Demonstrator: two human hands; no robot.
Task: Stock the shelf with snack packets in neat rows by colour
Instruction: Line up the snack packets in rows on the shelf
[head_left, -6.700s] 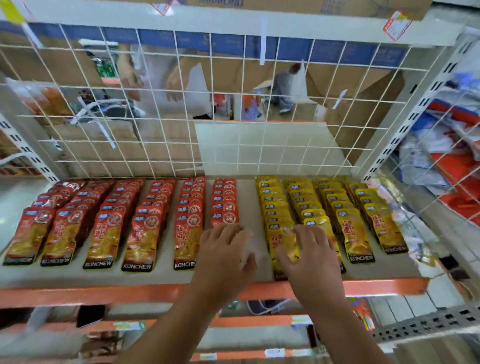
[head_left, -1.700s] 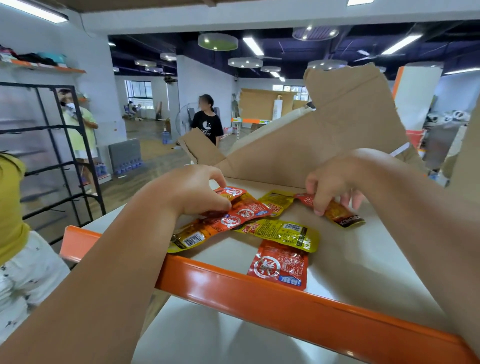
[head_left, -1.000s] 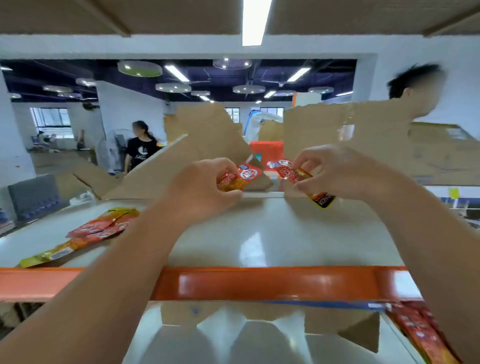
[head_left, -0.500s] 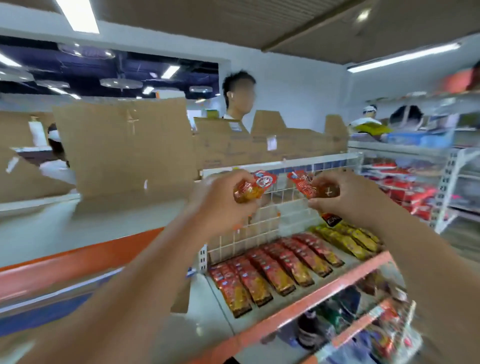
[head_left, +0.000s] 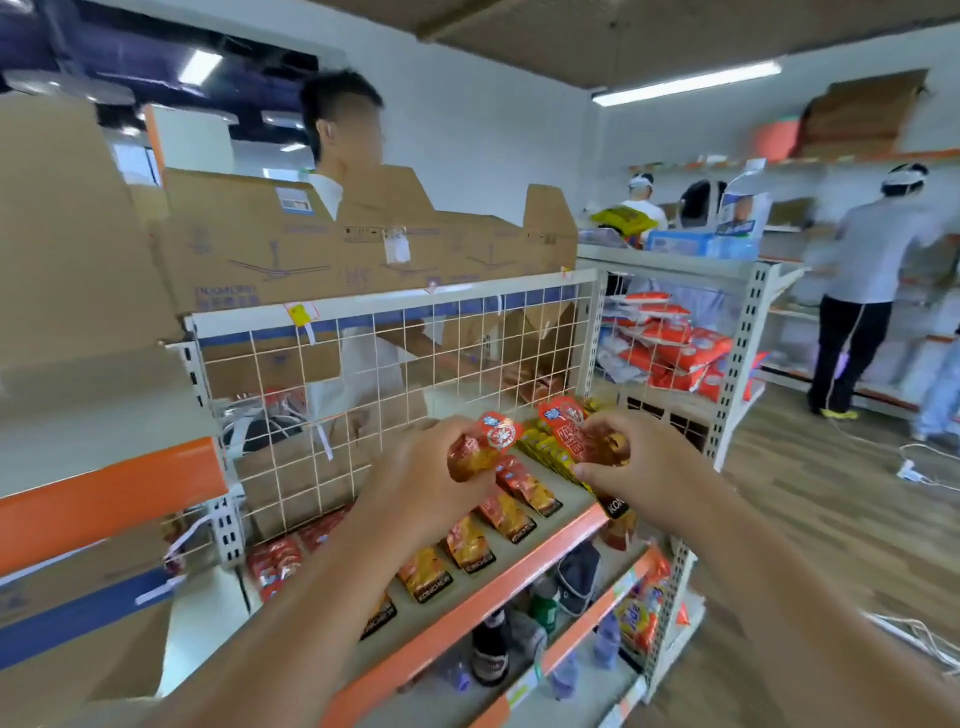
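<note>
Left hand (head_left: 421, 483) grips a red foil snack packet (head_left: 485, 447) that leans up and to the right, logo end toward the white wire mesh back (head_left: 396, 364). Right hand (head_left: 641, 467) pinches a second red foil packet (head_left: 571, 431), steeper, black-banded end down. Might be two stacked there, it's blurry. Both sit above the grey shelf with an orange front lip (head_left: 483, 603). The shelf holds rows of red packets (head_left: 470, 545) lying front-to-back, with yellow packets (head_left: 540, 447) at the right.
</note>
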